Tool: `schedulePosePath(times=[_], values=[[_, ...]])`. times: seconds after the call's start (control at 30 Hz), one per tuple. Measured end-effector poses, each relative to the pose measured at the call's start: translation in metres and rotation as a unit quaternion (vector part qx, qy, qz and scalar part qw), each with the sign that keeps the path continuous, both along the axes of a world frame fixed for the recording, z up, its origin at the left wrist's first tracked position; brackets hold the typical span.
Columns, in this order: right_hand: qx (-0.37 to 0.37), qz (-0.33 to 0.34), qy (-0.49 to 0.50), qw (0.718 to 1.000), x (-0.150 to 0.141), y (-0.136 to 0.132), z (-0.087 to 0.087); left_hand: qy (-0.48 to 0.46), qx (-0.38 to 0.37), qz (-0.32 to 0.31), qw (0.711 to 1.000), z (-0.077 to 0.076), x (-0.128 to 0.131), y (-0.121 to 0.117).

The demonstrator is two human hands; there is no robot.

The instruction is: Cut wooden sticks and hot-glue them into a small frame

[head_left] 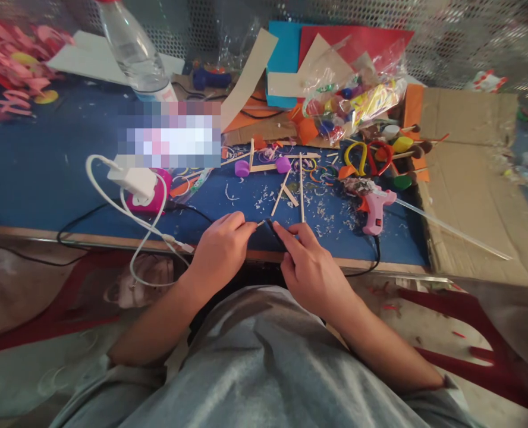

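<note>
My left hand is closed in a pinch on a thin wooden stick, whose tip pokes out past the fingertips. My right hand is wrapped round a narrow black tool, its index finger stretched along it. The tool's end meets or nearly meets the stick; its exact kind cannot be made out. Just beyond the hands lie more wooden sticks among pale shavings. A small stick frame with purple round caps is behind them.
A pink glue gun with a long clear glue stick rests at right, beside cardboard. At left are a white charger with a looping cable and a plastic bottle. A bag of colourful pieces lies at the back.
</note>
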State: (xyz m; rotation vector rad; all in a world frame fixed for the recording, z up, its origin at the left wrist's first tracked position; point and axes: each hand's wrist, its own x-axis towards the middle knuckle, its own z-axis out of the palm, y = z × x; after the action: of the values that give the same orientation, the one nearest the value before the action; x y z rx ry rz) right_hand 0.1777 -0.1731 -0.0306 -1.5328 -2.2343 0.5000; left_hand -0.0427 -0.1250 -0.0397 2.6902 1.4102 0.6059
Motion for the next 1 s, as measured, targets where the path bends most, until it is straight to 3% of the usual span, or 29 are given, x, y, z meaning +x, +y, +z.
schedulePosePath(times=[0.57, 1.0], values=[[-0.002, -0.043, 0.019, 0.999, 0.022, -0.014, 0.001, -0.018, 0.019, -0.032, 0.999, -0.008, 0.021, -0.005], [-0.009, -0.015, 0.048, 0.999, 0.017, -0.015, -0.001, -0.016, 0.019, -0.028, 0.999, -0.01, 0.017, -0.004]])
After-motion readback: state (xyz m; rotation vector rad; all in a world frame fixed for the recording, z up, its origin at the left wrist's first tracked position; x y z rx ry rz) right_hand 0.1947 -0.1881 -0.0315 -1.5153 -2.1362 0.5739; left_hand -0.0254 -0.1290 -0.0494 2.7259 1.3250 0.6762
